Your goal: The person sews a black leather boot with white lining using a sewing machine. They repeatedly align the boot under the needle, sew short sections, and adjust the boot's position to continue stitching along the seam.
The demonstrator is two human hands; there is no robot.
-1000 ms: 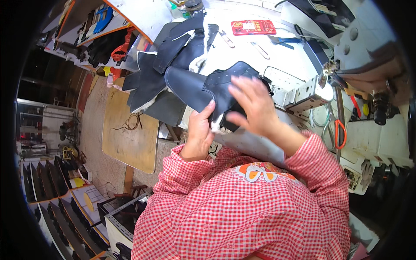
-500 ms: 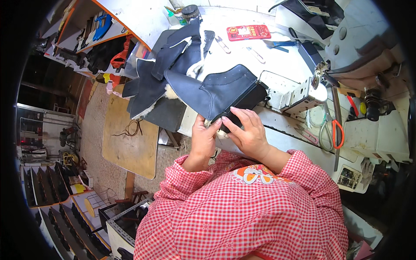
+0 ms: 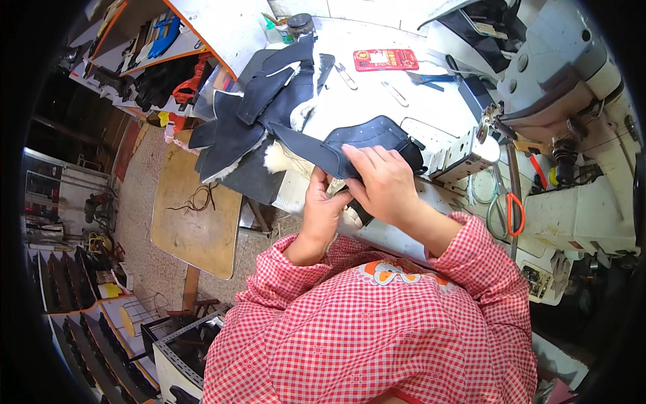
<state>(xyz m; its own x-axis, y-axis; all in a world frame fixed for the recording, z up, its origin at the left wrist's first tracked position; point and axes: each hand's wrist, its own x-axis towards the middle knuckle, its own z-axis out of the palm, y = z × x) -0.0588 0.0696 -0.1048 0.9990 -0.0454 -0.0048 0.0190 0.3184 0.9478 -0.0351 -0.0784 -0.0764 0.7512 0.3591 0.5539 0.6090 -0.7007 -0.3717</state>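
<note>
Between my two hands is a black leather boot upper [image 3: 309, 149] with a cream fleece lining [image 3: 286, 160] showing at its left edge. My left hand [image 3: 321, 210] pinches its near edge, thumb on top and fingers partly hidden below. Over the upper's black face lies my right hand [image 3: 385, 182], fingers bent across it and thumb close to the left hand. Farther left, several more black fleece-lined pieces [image 3: 269, 97] lie in a loose pile.
A sewing machine [image 3: 468, 158] stands right of my hands, with orange-handled scissors [image 3: 515, 214] beside it. Farther back lie a red phone [image 3: 385, 60], thread snips [image 3: 394, 94] and a blue-handled tool [image 3: 437, 78]. A wooden board [image 3: 195, 215] is at the left.
My right hand has moved from the upper's near edge onto its face. The upper has tilted and folded, showing more fleece and pale lining on its left.
</note>
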